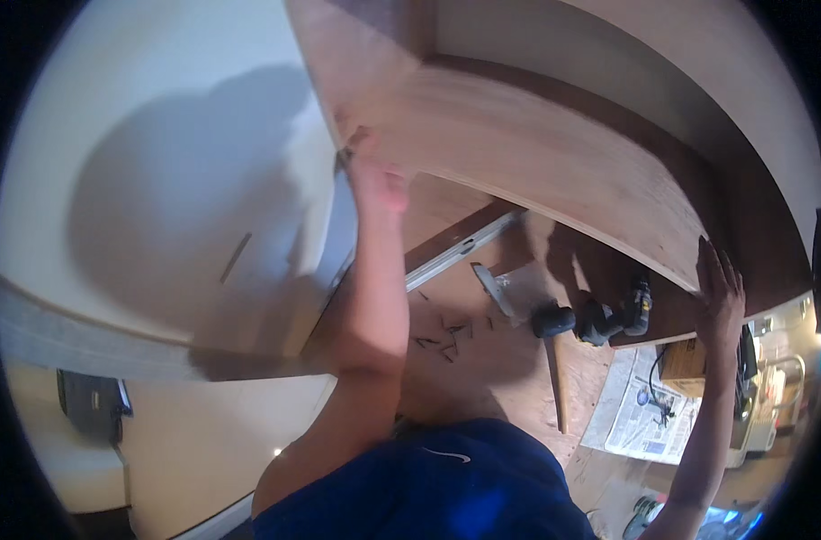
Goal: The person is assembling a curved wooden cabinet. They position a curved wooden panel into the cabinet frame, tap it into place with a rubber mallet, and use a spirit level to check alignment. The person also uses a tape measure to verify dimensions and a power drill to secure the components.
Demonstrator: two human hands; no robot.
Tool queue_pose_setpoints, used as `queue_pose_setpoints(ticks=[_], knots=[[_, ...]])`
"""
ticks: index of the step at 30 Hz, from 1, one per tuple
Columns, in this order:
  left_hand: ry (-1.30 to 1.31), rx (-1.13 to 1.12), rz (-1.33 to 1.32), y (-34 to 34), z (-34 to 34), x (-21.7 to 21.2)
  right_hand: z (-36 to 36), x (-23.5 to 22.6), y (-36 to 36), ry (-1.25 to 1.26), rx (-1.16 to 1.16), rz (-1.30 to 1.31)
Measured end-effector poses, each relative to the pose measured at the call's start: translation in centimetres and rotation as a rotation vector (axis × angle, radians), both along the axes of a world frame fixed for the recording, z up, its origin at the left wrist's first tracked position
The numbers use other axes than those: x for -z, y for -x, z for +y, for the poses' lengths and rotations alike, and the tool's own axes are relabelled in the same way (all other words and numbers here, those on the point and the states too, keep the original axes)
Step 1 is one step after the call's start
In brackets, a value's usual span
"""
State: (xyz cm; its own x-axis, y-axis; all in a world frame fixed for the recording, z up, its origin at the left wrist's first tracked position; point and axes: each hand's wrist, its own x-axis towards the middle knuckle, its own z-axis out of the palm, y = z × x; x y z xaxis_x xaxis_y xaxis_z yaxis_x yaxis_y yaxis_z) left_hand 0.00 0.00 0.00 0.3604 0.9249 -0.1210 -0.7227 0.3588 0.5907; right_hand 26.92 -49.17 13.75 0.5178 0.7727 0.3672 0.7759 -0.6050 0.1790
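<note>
A long wooden shelf board (pixel 536 153) spans the inside of a wooden cabinet, its front edge toward me. My left hand (pixel 381 175) is closed at the board's left end, beside the edge of a white panel (pixel 185 171); part of its fingers is hidden. At the right end, my right hand (pixel 721 292) rests with fingers stretched over the board's front corner. Below the board lie a silver spirit level (pixel 464 247), a mallet with a black head (pixel 551 319) and wooden handle, and two dark power drills (pixel 597 321) (pixel 638 304).
Several loose screws (pixel 451 340) and a clear plastic bag (pixel 521 288) lie on the wooden surface below. A slim stick-like piece (pixel 236 258) is on the white panel. Newspaper (pixel 649 423) and a cardboard box (pixel 683 364) are at lower right, a dark case (pixel 91 405) at lower left.
</note>
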Motion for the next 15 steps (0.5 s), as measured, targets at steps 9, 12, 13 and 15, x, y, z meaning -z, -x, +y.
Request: queue_pose_setpoints(ticks=[9,12,13,15], knots=[[-0.057,-0.029,-0.023,-1.1,-3.3,0.1,-0.4,-1.2,1.8,0.067,0.062,-0.005],[-0.069,-0.096,-0.024,-2.2,-2.4,0.5,-1.2,-0.4,0.2,-0.054,-0.02,0.027],[-0.073,-0.119,-0.077,-2.6,-2.3,0.7,-1.3,-0.5,0.1,-0.098,-0.021,0.08],[-0.063,-0.208,-0.128,-3.4,-2.8,-0.3,-0.2,-0.3,0.8,-0.161,-0.045,0.111]])
